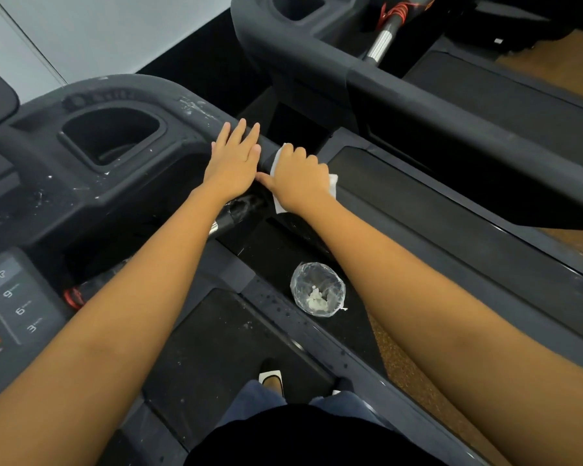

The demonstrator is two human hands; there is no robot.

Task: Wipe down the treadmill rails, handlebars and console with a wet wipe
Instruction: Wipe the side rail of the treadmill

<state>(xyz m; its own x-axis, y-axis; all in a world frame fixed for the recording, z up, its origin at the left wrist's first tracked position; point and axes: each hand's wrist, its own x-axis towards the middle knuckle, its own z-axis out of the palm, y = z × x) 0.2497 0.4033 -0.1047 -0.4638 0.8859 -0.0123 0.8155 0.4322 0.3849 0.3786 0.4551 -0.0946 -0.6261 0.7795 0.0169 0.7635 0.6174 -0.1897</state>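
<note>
I stand on a dark grey treadmill. Its right handlebar (196, 105) curves from the console (21, 307) toward me and is speckled with white marks. My left hand (233, 163) lies flat on the handlebar, fingers straight. Right beside it, my right hand (297, 179) curls over a white wet wipe (332, 183) and presses it onto the same bar; most of the wipe is hidden under my hand.
A cup holder (111, 136) is sunk into the console housing to the left. A clear plastic bag (317, 289) holding used white scraps lies on the side rail (320, 334) below my arms. A second treadmill (418, 105) stands close on the right. My feet rest on the belt.
</note>
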